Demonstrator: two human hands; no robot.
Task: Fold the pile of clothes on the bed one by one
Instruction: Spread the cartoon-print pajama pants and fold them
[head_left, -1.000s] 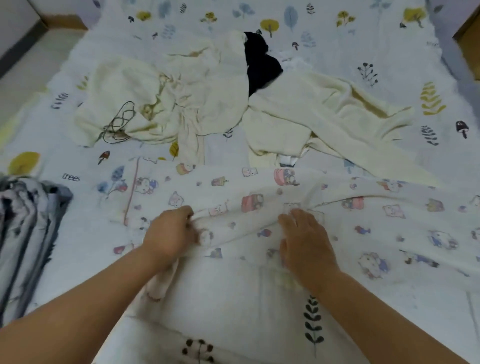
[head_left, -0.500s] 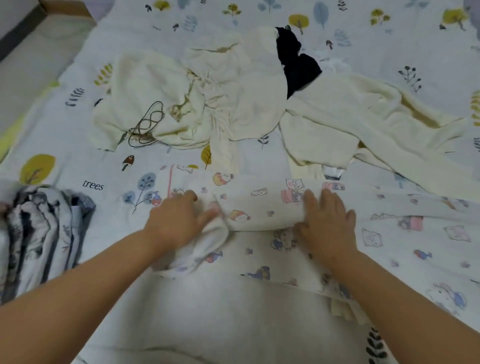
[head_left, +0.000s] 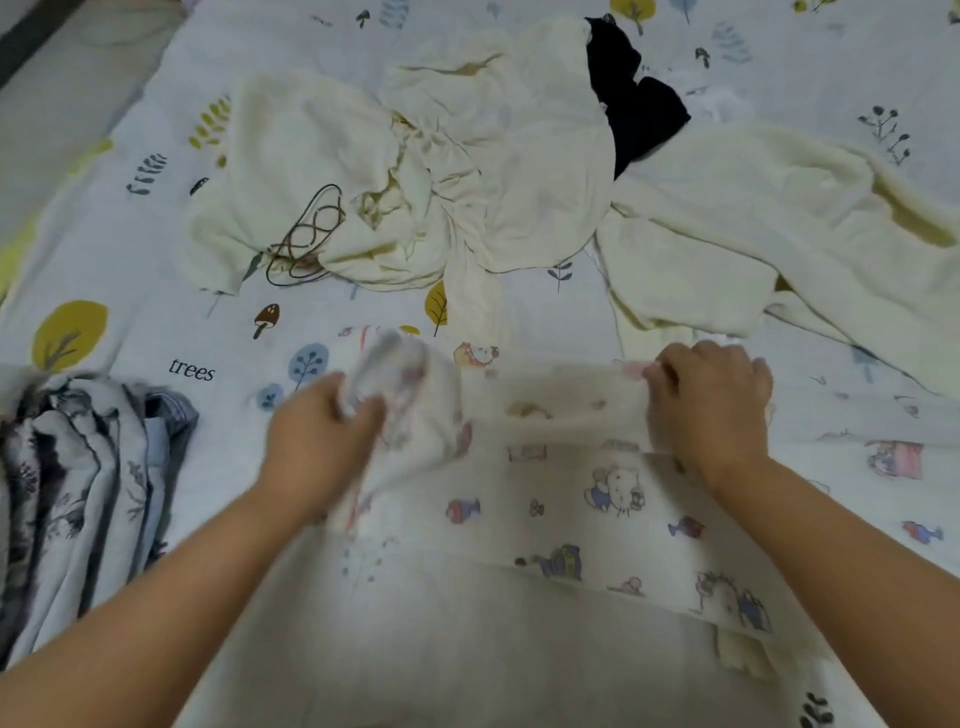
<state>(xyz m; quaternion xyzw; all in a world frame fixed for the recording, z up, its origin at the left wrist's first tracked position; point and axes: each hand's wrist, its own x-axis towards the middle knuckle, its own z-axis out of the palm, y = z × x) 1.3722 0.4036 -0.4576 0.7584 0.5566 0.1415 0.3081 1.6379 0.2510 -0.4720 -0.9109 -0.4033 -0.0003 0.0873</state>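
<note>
While left hand (head_left: 317, 441) grips bunched cartoon-print cloth (head_left: 597, 499) | right hand (head_left: 711, 410) pinches its far edge | cream clothes (head_left: 415, 171) beyond on bed (head_left: 130, 291)

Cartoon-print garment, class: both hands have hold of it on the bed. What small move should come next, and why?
Probably carry the bunched end across. The left hand grips a lifted bunch of the cartoon-print garment, while the right hand pinches its upper edge, so the fold looks half made; laying it flat toward the right would likely finish it.
</note>
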